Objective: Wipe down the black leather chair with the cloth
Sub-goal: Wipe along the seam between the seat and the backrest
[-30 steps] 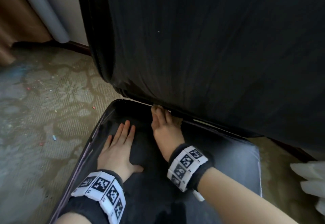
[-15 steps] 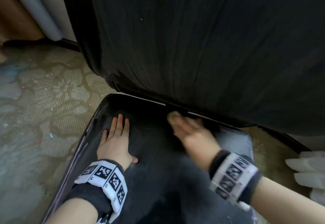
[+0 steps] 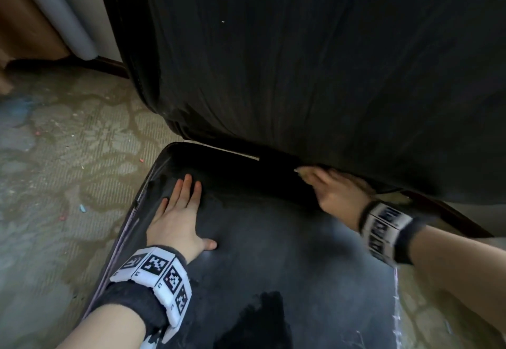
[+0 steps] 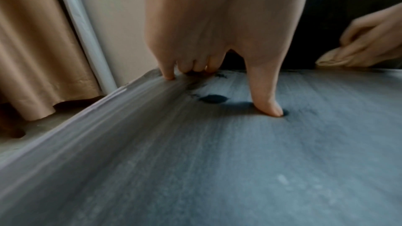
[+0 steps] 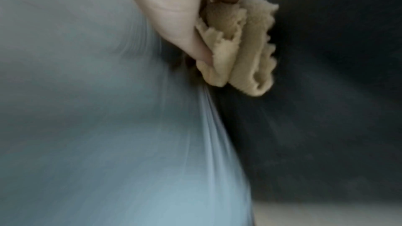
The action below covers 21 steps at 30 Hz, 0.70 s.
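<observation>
The black leather chair fills the head view: its tall backrest (image 3: 315, 61) above, its dusty grey-looking seat (image 3: 287, 252) below. My left hand (image 3: 178, 217) lies flat on the seat's left part, fingers straight and thumb spread. My right hand (image 3: 336, 192) is blurred at the crease where seat meets backrest, toward the right side. It grips a bunched beige cloth (image 5: 241, 49) between thumb and fingers; in the head view only a tip of the cloth (image 3: 301, 171) shows. From the left wrist view the right hand (image 4: 367, 44) holds the cloth (image 4: 330, 59) against the seat's back edge.
Patterned carpet (image 3: 63, 170) with small coloured crumbs lies left of the chair. A beige curtain (image 4: 32, 40) and a pale vertical pipe (image 3: 57, 11) stand at the wall behind. Carpet (image 3: 427, 310) also shows past the seat's right edge.
My right hand with the cloth has slid to the right along the crease between seat and backrest. The left hand has stayed flat on the seat.
</observation>
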Tool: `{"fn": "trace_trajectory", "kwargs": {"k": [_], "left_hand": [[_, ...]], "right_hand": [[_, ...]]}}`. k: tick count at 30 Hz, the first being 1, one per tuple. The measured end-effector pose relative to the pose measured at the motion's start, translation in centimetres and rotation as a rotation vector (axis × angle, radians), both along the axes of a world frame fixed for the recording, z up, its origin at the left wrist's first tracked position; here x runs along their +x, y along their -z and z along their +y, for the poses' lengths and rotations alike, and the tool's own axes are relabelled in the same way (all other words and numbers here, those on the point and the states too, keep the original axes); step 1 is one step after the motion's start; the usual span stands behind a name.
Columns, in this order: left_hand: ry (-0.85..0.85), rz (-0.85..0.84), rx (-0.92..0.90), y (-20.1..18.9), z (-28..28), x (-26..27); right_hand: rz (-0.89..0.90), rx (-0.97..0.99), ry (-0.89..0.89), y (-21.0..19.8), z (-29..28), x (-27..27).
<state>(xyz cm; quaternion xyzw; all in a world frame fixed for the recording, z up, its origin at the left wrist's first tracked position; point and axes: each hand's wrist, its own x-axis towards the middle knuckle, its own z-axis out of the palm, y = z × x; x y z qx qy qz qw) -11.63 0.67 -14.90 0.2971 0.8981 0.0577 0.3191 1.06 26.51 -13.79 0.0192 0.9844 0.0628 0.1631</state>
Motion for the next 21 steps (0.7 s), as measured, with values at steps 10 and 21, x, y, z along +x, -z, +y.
{"fn": "trace_trajectory", "kwargs": {"k": [10, 21], "left_hand": [[0.02, 0.02, -0.105, -0.4, 1.1, 0.3], [0.022, -0.012, -0.129, 0.7, 0.5, -0.4]], "right_hand": [[0.313, -0.13, -0.056, 0.2, -6.2, -3.8], [0.033, 0.065, 0.252, 2.2, 2.9, 5.9]]}}
